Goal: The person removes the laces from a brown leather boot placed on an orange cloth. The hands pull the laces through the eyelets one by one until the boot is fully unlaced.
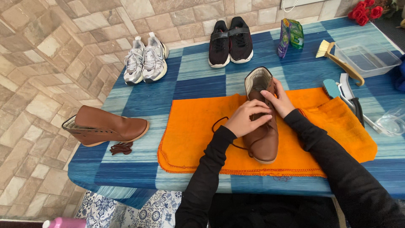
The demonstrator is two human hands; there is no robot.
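Here, nearest the viewer, both hands work at a brown boot (263, 135) lying on an orange cloth (194, 131) on the bench (139, 164). The left hand (246, 119) is curled over the boot's lacing area, fingers bent and pinching the dark lace (219, 122); the right hand (278, 101) grips near the tongue, fingers closed on the lace there. The lace hangs partly loose, so the unlacing looks partway done. To the left, the second boot (105, 126) lies on its side, its removed lace (121, 147) beside it. Farther back stand grey sneakers (145, 59), black sneakers (230, 41), a brush (337, 59) and a clear tub (365, 55).
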